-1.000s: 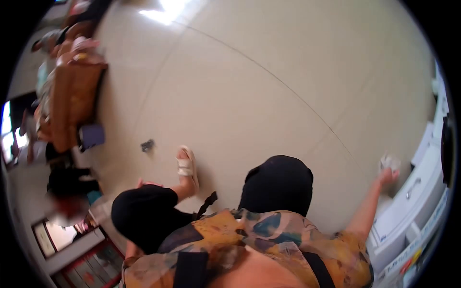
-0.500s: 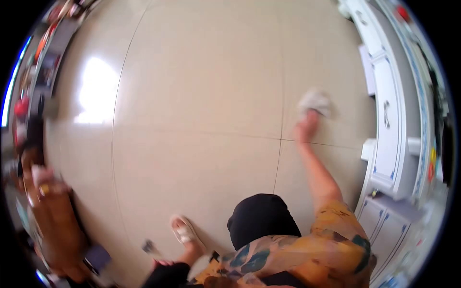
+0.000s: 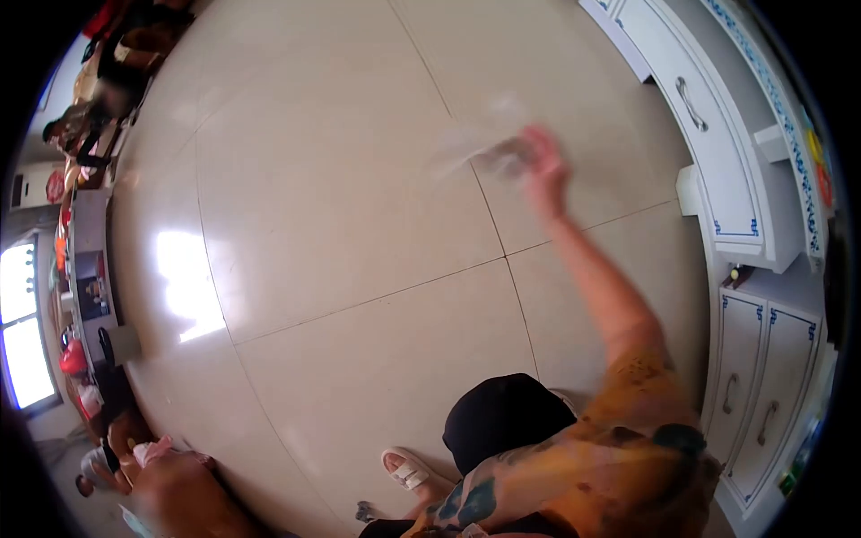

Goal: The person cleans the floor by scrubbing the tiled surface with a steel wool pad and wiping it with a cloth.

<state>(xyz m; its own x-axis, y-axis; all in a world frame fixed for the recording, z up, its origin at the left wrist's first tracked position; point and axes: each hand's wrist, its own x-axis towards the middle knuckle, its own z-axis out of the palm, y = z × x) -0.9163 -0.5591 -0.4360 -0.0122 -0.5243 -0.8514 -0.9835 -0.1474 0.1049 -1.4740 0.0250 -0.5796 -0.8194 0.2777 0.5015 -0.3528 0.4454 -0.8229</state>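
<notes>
My right hand [image 3: 545, 175] reaches forward at the end of an outstretched arm, low over the beige tiled floor [image 3: 332, 197]. Its fingers are closed on a white cloth [image 3: 504, 163], which is smeared by motion and trails off to the left. Whether the cloth touches the tiles at this instant I cannot make out. Below it are my bent knee in black [image 3: 504, 417] and a sandalled foot [image 3: 408, 468]. My left hand does not show.
White cabinets [image 3: 740, 188] with handles line the right side. At the left stand a brown piece of furniture [image 3: 193, 493], a bin [image 3: 121, 343] and shelves with assorted things. A small dark object [image 3: 364, 511] lies near my foot. Another person [image 3: 99, 471] shows at the far left.
My right hand has swung left and farther forward with the cloth, which was bunched on the floor near the cabinets. The whole view has turned, bringing the window and another person into sight.
</notes>
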